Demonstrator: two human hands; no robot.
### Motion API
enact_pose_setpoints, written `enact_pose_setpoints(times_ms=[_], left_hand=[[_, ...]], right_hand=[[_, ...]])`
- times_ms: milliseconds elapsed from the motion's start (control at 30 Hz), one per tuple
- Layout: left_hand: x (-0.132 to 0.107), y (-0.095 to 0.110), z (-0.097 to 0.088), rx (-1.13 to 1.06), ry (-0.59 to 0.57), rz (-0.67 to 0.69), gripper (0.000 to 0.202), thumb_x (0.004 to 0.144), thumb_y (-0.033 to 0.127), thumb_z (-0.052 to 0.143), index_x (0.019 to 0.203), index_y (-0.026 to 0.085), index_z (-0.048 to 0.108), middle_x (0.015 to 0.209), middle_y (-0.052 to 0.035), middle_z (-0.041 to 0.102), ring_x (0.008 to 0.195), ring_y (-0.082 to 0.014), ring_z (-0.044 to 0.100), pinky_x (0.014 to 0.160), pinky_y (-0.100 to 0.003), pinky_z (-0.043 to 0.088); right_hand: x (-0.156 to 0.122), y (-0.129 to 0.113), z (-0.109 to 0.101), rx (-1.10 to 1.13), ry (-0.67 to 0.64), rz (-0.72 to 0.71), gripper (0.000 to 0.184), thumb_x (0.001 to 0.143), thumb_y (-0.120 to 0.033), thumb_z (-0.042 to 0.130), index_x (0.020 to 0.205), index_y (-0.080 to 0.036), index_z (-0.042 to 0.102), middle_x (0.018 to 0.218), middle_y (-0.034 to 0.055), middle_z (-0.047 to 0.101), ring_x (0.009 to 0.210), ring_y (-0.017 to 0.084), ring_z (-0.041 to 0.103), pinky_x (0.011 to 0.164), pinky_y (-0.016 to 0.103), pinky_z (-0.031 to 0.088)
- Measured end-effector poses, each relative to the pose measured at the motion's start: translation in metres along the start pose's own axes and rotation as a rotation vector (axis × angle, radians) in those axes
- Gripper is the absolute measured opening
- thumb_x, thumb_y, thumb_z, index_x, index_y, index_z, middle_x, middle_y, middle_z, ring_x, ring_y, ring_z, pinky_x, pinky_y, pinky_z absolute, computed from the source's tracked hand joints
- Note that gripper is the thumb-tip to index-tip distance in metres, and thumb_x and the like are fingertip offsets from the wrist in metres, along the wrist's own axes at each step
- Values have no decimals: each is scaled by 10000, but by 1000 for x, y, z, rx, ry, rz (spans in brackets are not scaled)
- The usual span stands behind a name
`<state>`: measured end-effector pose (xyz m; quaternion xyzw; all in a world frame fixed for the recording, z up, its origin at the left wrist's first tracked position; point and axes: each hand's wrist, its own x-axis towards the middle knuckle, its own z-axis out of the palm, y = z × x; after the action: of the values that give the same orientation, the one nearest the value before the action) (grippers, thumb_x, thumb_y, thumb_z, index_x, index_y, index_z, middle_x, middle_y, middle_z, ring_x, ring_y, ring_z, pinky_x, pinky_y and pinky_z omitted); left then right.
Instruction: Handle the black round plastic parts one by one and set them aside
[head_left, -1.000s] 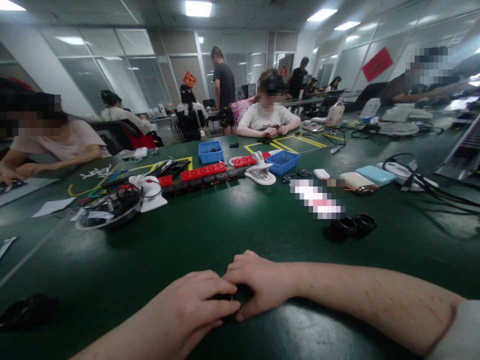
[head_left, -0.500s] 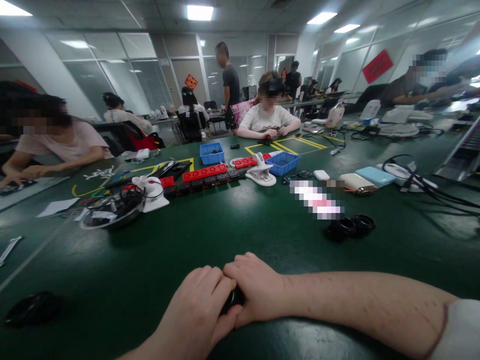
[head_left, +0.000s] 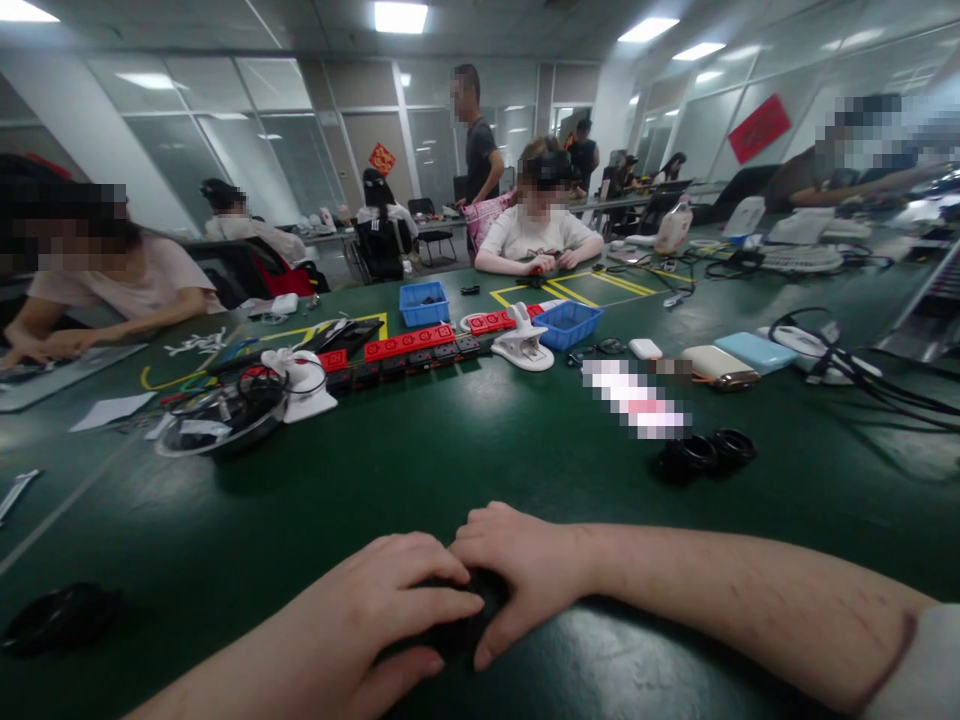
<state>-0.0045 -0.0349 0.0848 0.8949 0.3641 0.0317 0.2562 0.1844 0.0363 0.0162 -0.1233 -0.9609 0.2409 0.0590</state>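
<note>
Both of my hands meet at the near edge of the green table point(head_left: 480, 450). My left hand point(head_left: 382, 610) has its fingers curled over a small black object point(head_left: 457, 630), thumb beneath it. My right hand point(head_left: 517, 570) is closed on the same black object from the right, knuckles up. Most of the object is hidden under my fingers and I cannot make out what it is. Two black rings point(head_left: 705, 452) lie to the right, well beyond my right hand.
A black item point(head_left: 60, 618) lies at the near left. Farther off are a round tray of cables point(head_left: 217, 420), red and black power strips point(head_left: 405, 352), a white clamp point(head_left: 521, 345), blue bins point(head_left: 568, 324), power banks point(head_left: 739, 358) and cables point(head_left: 847, 365). Several people sit around the table.
My left hand has rolled flatter over the black object, its fingers reaching further right across it. A standing person in the background has walked to the right.
</note>
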Motion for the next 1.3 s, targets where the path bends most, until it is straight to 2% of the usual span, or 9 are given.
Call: enact_pose_setpoints(times_ms=[100,233,400,533,633,833,967,1067,1300], left_hand=[[2,-1,0,6,-13,30,531,765,30,482,1161,383,489,1161,23,531,1048,-182,490,902,-317,398],[6,0,6,6,22,16,528,736,8,467,1142,344,511,1112,-4,543,981,-183,513,832,-290,429],[9,-1,18,15,54,-111,490,707,51,537,1124,306,515,1076,-15,536,946,-190,516,802,-299,436],[15,0,30,43,126,-258,321,687,177,641,993,219,555,969,-25,559,862,-208,533,760,-345,445],[17,2,35,69,161,-302,296,661,232,684,925,183,559,938,-42,565,852,-227,529,767,-388,441],[9,2,20,57,170,-182,450,679,223,664,1102,264,516,1135,-37,521,1018,-249,482,873,-416,409],[4,2,9,20,66,-58,380,794,106,488,1110,314,521,1172,6,514,1059,-189,472,917,-343,394],[4,2,6,-8,20,-16,421,802,53,435,1121,315,521,1157,18,530,1028,-161,490,891,-282,411],[9,4,8,-38,-20,-102,450,772,50,468,1131,317,515,1048,-2,542,932,-169,498,799,-270,430]], right_hand=[[1,2,-3,9,-23,-37,426,617,-472,682,906,-188,548,836,-1,579,780,153,506,686,265,342],[3,1,-2,16,-33,27,390,602,-460,698,833,-178,557,792,-12,572,758,145,501,676,258,339],[5,-5,4,19,9,121,457,582,-538,668,840,-179,554,764,-12,584,715,151,509,657,269,343],[6,-12,12,-78,87,196,554,560,-621,621,860,-160,550,797,27,596,723,182,512,646,297,348],[5,-14,15,-107,107,202,562,557,-641,604,836,-156,548,793,33,594,720,189,513,642,303,356],[2,-4,6,-54,59,34,646,578,-545,663,1098,-203,488,905,28,588,789,181,517,697,296,360],[1,3,2,-63,-7,-20,496,619,-461,678,1004,-185,535,878,24,572,798,169,507,673,273,350],[2,5,2,-59,-18,-31,399,640,-420,678,938,-184,555,856,14,558,803,162,500,678,267,345],[3,4,6,-16,30,-1,360,600,-429,703,820,-188,551,779,-19,545,751,143,492,669,257,334]])
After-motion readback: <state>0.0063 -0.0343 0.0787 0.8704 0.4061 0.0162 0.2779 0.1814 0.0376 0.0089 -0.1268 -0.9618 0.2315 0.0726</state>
